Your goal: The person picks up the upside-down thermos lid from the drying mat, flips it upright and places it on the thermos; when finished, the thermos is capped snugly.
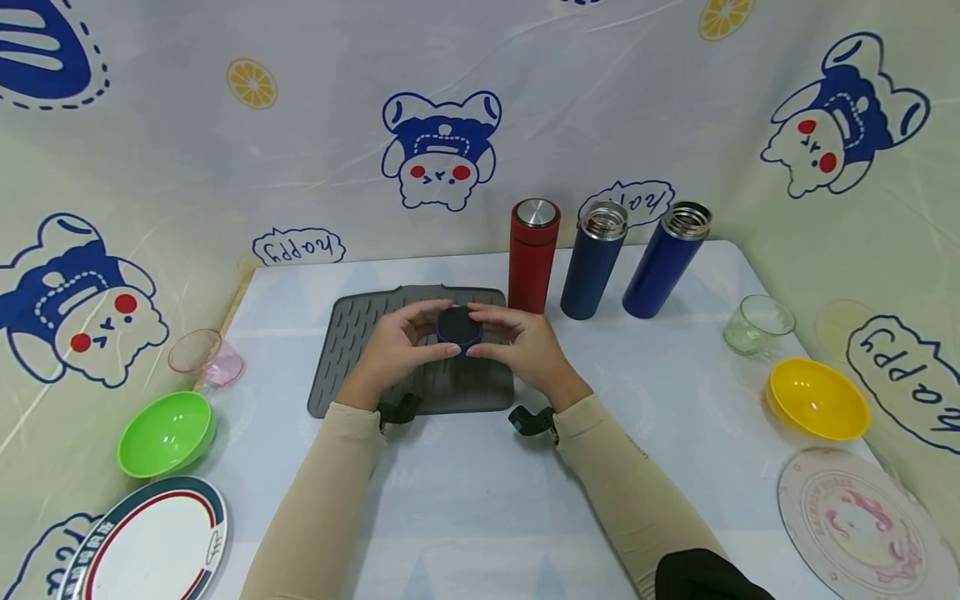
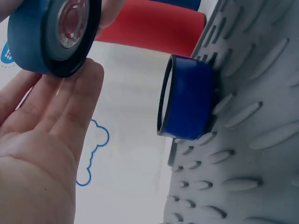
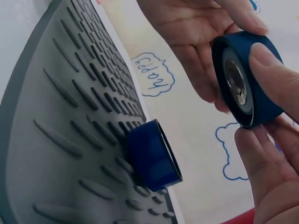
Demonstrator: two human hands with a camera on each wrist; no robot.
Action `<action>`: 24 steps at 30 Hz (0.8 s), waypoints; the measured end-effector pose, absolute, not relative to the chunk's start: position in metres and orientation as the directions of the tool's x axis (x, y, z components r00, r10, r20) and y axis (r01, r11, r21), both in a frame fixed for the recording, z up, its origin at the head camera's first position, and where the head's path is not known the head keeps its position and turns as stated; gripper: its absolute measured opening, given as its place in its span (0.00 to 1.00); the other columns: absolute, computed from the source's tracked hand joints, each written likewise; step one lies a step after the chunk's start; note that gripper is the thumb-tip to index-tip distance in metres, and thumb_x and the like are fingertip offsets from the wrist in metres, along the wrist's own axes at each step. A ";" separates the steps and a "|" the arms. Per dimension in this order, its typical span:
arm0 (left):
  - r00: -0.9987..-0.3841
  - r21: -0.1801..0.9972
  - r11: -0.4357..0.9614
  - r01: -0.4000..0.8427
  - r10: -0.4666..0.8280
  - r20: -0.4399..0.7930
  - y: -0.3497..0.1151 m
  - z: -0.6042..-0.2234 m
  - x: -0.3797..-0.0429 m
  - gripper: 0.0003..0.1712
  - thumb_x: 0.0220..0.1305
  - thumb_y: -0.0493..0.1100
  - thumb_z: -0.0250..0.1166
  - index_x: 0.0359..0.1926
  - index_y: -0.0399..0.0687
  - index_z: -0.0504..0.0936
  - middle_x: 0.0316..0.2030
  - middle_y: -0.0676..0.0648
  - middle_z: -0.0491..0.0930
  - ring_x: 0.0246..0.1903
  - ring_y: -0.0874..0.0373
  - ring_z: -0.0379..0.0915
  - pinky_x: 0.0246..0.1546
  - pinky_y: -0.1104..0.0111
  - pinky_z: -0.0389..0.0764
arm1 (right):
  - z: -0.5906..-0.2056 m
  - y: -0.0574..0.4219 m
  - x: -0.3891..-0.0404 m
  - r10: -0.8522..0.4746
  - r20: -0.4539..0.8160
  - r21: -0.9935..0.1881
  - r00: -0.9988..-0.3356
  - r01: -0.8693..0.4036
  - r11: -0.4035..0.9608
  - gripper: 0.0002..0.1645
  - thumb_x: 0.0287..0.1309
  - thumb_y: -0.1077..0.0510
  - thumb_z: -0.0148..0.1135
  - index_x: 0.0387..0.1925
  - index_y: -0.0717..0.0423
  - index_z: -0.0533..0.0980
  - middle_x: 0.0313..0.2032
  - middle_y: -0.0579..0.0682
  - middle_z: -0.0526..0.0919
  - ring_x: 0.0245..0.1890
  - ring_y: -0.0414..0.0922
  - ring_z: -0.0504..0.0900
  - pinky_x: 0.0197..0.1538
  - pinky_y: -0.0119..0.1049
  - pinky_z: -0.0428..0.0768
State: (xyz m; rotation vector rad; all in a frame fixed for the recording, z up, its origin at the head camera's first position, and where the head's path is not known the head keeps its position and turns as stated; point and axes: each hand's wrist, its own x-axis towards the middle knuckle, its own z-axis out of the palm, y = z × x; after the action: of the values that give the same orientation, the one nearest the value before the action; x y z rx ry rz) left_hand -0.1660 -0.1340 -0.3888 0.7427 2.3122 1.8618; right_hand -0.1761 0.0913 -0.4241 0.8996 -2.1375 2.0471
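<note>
Both hands hold a dark teal-blue bottle lid over the grey ridged drying mat. My left hand pinches it from the left, thumb in front and fingers behind. From the other side my right hand grips it the same way. The lid's underside, with a round shiny centre, shows in both wrist views. Below the hands a brighter blue lid with a black rim sits on the mat, mostly hidden in the head view. Behind stand two blue bottles with bare steel mouths, one darker, one brighter.
A red bottle with its lid on stands at the mat's back right corner. To the left are a pink glass, green bowl and white plate; to the right, a greenish glass, yellow bowl and pink-patterned plate.
</note>
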 end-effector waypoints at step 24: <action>-0.832 0.807 0.219 0.549 0.237 0.501 -0.114 -0.374 -0.162 0.34 0.41 0.36 0.78 0.53 0.36 0.77 0.46 0.44 0.79 0.42 0.52 0.75 0.48 0.52 0.73 | -0.397 0.110 -0.166 -0.304 0.564 -0.810 -0.768 -0.587 -0.019 0.29 0.45 0.74 0.69 0.52 0.68 0.75 0.48 0.60 0.80 0.47 0.55 0.79 0.50 0.52 0.73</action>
State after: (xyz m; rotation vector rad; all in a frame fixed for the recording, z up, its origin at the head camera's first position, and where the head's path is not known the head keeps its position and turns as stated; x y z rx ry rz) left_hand -0.1616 -0.1145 -0.3739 0.8814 2.6503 1.9659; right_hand -0.1662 0.1097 -0.3970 0.9457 -2.0312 1.8713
